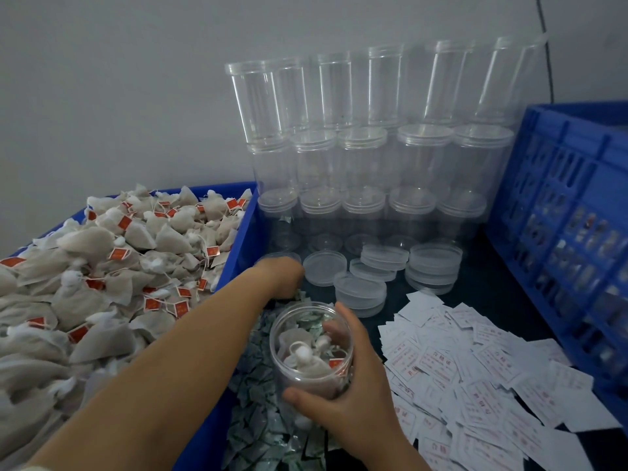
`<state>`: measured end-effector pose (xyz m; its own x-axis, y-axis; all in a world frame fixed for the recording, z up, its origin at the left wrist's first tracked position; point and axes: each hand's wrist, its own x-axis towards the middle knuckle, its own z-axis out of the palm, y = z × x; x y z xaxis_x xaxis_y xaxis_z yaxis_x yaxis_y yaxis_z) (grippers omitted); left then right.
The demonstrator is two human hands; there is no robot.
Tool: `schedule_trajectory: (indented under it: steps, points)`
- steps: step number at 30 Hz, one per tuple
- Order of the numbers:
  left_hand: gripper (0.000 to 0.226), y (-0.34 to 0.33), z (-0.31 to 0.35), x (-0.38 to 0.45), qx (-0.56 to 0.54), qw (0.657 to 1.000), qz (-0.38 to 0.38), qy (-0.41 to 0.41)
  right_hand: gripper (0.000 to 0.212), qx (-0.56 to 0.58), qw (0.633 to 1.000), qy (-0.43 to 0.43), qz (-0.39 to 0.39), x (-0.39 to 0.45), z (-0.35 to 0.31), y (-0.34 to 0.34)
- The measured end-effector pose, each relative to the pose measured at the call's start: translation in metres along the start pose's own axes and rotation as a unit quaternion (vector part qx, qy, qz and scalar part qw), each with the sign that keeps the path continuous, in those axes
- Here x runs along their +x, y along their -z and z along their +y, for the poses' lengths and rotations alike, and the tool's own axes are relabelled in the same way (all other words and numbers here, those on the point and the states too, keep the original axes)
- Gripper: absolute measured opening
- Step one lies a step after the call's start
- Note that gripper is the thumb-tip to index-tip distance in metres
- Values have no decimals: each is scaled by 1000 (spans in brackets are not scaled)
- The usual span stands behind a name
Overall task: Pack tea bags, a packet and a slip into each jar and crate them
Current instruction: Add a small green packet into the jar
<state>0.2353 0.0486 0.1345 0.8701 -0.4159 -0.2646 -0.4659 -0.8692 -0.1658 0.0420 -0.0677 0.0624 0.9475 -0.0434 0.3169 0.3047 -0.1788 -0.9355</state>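
My right hand [343, 399] grips a clear open jar [311, 348] from the side; several tea bags lie inside it. My left hand [280, 273] reaches down into the pile of small green-and-silver packets [261, 402] just beyond the jar, its fingers hidden among them. A heap of tea bags [112, 266] with red tags fills the blue bin [238, 246] on the left. White slips [482, 375] with red print lie spread on the dark table to the right.
Empty clear jars [367, 158] are stacked in rows against the grey wall. Loose clear lids [384, 266] lie in front of them. A blue slotted crate [571, 212] stands at the right edge, with filled jars dimly visible through its side.
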Motion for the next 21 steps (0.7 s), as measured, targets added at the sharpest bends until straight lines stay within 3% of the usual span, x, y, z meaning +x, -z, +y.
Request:
schedule_trajectory:
  steps: [2, 5, 13, 21]
  points:
    - [5, 7, -4, -4, -70, 997, 2, -16, 107, 4, 1000, -6, 0, 1, 0, 0]
    - [14, 27, -9, -22, -178, 983, 29, -44, 107, 12, 1000, -12, -3, 2, 0, 0]
    - [6, 88, 5, -120, -300, 938, 79, -155, 108, -1, 1000, -18, -12, 0, -4, 0]
    - [11, 67, 29, -144, -179, 970, 58, -154, 103, -8, 1000, -19, -14, -1, -7, -1]
